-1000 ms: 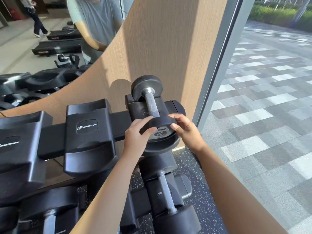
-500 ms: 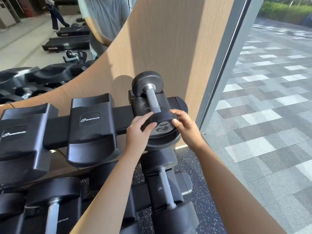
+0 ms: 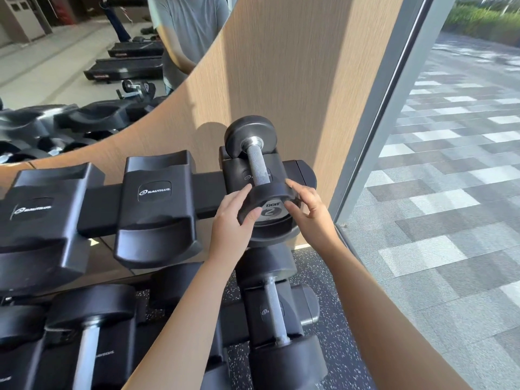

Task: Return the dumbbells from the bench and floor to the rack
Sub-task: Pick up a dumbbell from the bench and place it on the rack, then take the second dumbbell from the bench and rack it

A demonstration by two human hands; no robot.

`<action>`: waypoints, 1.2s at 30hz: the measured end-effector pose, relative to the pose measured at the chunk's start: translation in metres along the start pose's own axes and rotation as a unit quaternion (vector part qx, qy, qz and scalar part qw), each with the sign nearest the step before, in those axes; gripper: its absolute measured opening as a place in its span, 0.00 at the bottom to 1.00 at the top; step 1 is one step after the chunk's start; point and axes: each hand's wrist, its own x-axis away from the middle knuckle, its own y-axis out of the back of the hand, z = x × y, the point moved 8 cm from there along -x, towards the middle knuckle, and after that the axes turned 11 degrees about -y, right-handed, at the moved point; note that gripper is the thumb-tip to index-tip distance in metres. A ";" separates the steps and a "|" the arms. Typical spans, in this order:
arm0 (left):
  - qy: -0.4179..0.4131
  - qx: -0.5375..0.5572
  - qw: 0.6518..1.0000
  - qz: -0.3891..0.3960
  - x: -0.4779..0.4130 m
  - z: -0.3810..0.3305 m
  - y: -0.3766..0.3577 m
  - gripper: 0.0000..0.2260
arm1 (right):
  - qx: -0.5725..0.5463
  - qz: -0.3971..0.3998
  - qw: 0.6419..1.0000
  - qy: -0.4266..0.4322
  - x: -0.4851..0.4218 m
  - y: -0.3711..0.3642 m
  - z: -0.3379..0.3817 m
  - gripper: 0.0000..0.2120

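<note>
Your right hand (image 3: 315, 218) loosened: fingers now spread, only fingertips near dumbbell (image 3: 267, 204) head, a second ago wrapped on its edge. Your left hand (image 3: 233, 220) slid little lower on left side of head, thumb now on its face. Head camera moved slightly closer, tilted down.

bright daylight from right window (image 3: 450, 192) | hard shadows | edges bowed | sharp
</note>
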 end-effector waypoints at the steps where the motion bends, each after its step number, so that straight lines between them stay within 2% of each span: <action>1: -0.003 -0.013 1.000 -0.001 0.004 -0.002 0.001 0.20 | 0.021 -0.004 1.000 0.004 0.003 0.000 0.001 0.21; 9: -0.062 -0.144 0.988 0.014 0.052 -0.040 0.027 0.16 | 0.166 -0.058 0.983 0.054 0.066 0.001 0.023 0.18; 19: -0.087 -0.307 0.948 0.005 0.191 -0.086 0.108 0.14 | 0.341 -0.094 0.925 0.141 0.219 -0.054 0.072 0.16; 25: -0.058 -0.352 0.934 -0.027 0.283 -0.102 0.165 0.15 | 0.356 -0.035 0.918 0.172 0.307 -0.105 0.091 0.16; 31: 0.021 -0.393 0.917 -0.064 0.359 -0.113 0.211 0.15 | 0.360 0.050 0.906 0.218 0.373 -0.146 0.101 0.17; 36: 0.078 -0.449 0.884 -0.103 0.414 -0.135 0.236 0.14 | 0.342 0.098 0.889 0.289 0.419 -0.165 0.112 0.18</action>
